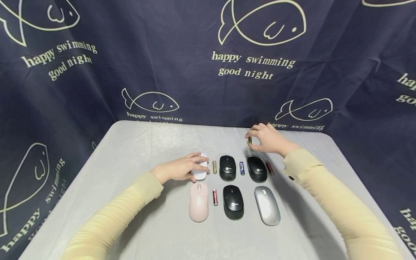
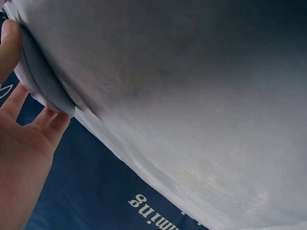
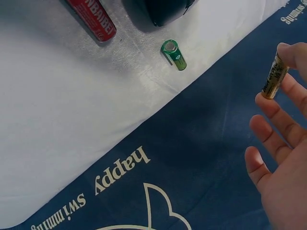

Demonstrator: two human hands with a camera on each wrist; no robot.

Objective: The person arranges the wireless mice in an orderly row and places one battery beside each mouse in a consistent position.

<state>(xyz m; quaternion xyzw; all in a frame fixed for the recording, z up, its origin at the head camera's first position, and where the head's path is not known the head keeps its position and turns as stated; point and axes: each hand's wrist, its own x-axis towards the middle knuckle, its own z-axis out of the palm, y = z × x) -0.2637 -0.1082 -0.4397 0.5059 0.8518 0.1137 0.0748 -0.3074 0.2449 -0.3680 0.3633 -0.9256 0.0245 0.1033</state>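
Note:
My left hand [image 1: 183, 168] lies over a white computer mouse [image 1: 200, 176] at the left of the back row. In the left wrist view, thumb and fingers hold that mouse by opposite sides. Past the back row, my right hand [image 1: 268, 139] is raised near the table's far edge. It pinches a small gold battery [image 3: 275, 76] between thumb and fingertips, the other fingers spread. Below it in the right wrist view stands a green battery [image 3: 175, 55] on the table. A black mouse [image 1: 257, 169] and a dark red battery [image 1: 269, 168] sit nearest that hand.
Another black mouse [image 1: 228, 168], a gold battery [image 1: 214, 167] and a blue battery [image 1: 242, 168] share the back row. In front lie a pink mouse [image 1: 199, 207], a red battery [image 1: 215, 197], a third black mouse [image 1: 233, 202] and a silver mouse [image 1: 267, 206]. A dark curtain [image 1: 208, 97] hangs behind.

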